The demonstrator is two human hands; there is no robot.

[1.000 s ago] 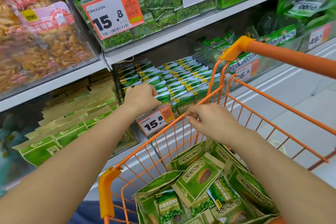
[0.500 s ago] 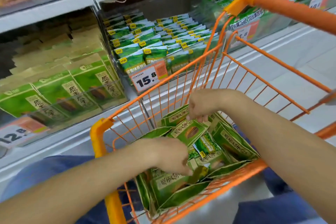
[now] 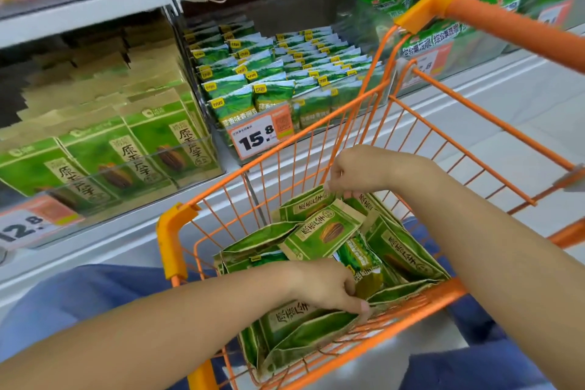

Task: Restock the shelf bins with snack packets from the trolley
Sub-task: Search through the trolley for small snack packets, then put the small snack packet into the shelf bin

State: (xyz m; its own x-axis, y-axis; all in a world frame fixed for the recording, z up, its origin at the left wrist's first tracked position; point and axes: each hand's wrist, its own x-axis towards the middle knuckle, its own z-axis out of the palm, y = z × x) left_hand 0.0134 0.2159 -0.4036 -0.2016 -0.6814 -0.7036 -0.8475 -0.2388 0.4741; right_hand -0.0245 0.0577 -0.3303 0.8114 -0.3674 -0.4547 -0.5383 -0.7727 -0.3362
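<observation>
Both hands down in the orange trolley (image 3: 172, 231), lower centre: left hand (image 3: 329, 290) pinching a green packet (image 3: 297, 320), right hand (image 3: 354, 172) pinching another packet (image 3: 305, 206). Shelf bin (image 3: 285, 73) at upper centre.

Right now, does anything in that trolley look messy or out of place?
Yes, mildly: the green snack packets lie jumbled in the orange trolley, tilted and overlapping, unlike the neat rows in the shelf bin. Nothing looks torn or spilled.
</observation>
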